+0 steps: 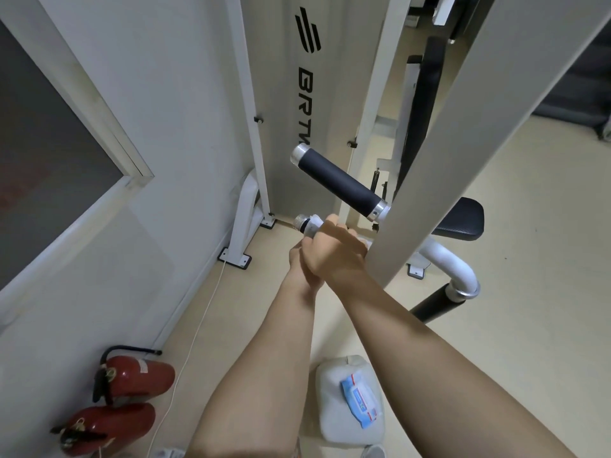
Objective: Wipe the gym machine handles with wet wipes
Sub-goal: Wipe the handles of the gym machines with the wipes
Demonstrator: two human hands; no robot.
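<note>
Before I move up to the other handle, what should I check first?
1. Wet wipe wrapped on the lower handle: ok.
2. Right hand gripping that handle over the wipe: ok.
3. Left hand grip: cannot tell, mostly hidden behind the right.
4. Lower handle wiped along its full length: cannot tell.
5. Upper handle free, nothing on it: ok.
6. Wipe pack on hand, lying on the white jug on the floor: ok.
</note>
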